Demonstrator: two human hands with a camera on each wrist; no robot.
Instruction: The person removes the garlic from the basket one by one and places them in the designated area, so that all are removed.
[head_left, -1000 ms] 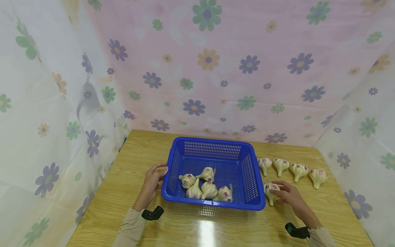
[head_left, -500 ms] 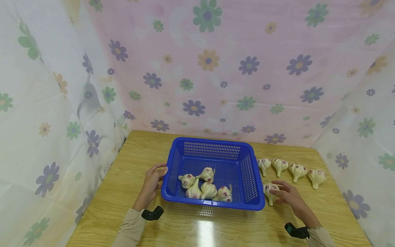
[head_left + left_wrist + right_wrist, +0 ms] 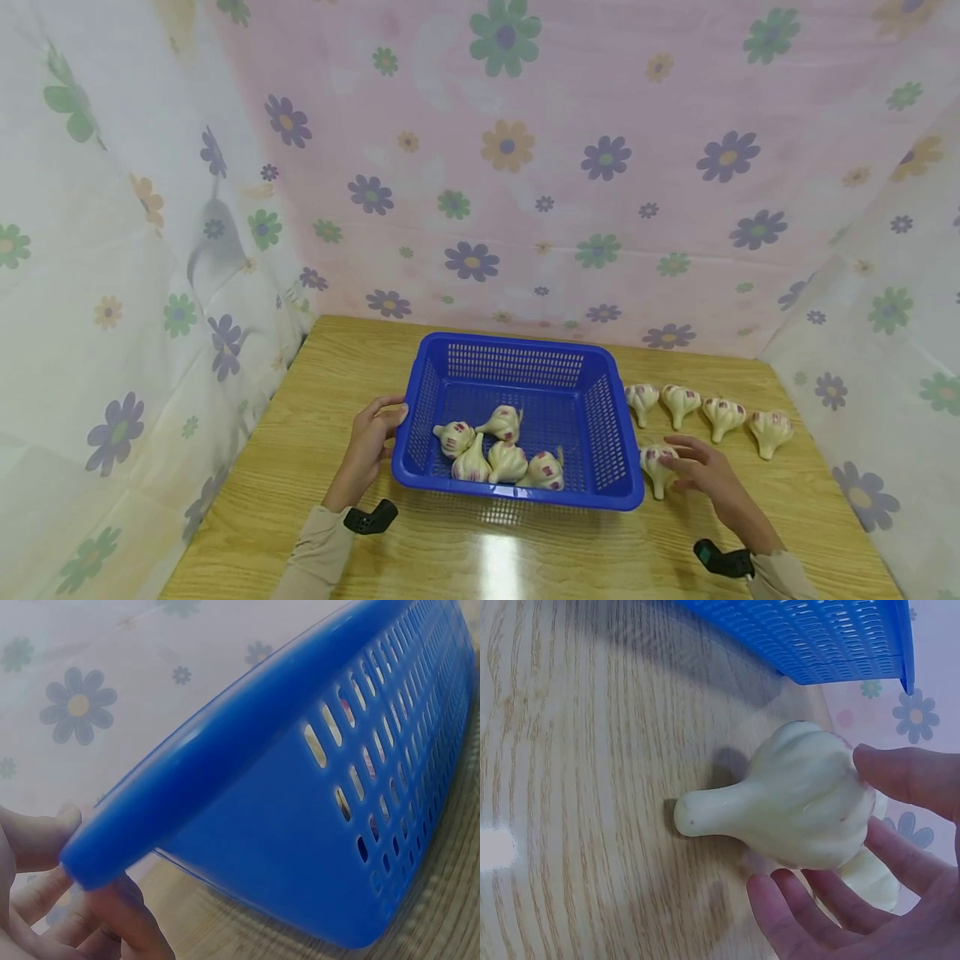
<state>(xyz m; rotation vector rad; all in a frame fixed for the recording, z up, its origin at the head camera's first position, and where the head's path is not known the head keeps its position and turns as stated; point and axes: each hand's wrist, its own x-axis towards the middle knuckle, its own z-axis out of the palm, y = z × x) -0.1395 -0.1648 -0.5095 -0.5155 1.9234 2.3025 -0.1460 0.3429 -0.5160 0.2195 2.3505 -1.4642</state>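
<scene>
One garlic bulb (image 3: 806, 799), long axis fore-aft, stem pointing nearward. Right hand (image 3: 711, 477): fingers spread round it, grip unclear. Left hand (image 3: 371, 437) pinches blue basket (image 3: 517, 494) rim.

We see a blue slatted basket (image 3: 517, 493) on the counter (image 3: 450, 558), five purple-marked garlic bulbs (image 3: 507, 461) lying toward its near side. Just right of it we find another cream bulb (image 3: 656, 472), stem toward us, nearer than a row of four (image 3: 681, 403).
</scene>
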